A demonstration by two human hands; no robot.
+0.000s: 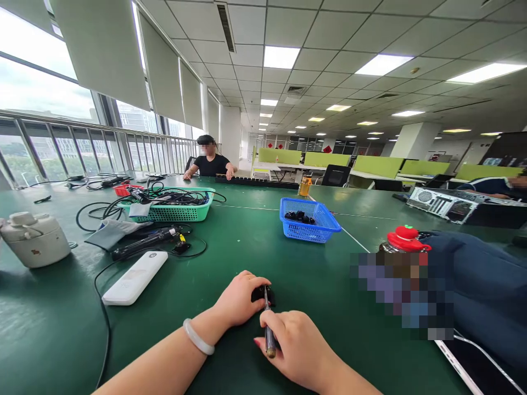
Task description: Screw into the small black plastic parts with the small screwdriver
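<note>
In the head view, pinches a small black part (258, 294) in the left grip (240, 299), with thumb and fingers clamped on it, low at the near middle of the green table (230, 258); cannot tell whether touching the tabletop. Wears a pale bangle (197, 339) on the same arm. Clasps a screwdriver (270, 343) in the right grip (292, 341), with thumb and fingers closed around the handle and with the shaft pointing forward onto the black part; too small to tell just where at the tip. Beyond both, slightly to the right, a blue basket (308, 235) with black pieces (300, 217) inside. To the left, a white slab-like device (135, 278), near a black rod-shaped tool (142, 245). Behind these, a green basket (181, 213) heaped with black cables (177, 196), and at the far left a pale flask (35, 241). To the right, a red-lidded jar (407, 240) beside dark blue fabric (481, 280); farther back, a computer case (461, 206). At the far end, a person (212, 164) in a black top, near a long black strip (263, 182) and, farther right, an amber bottle (304, 186).
</note>
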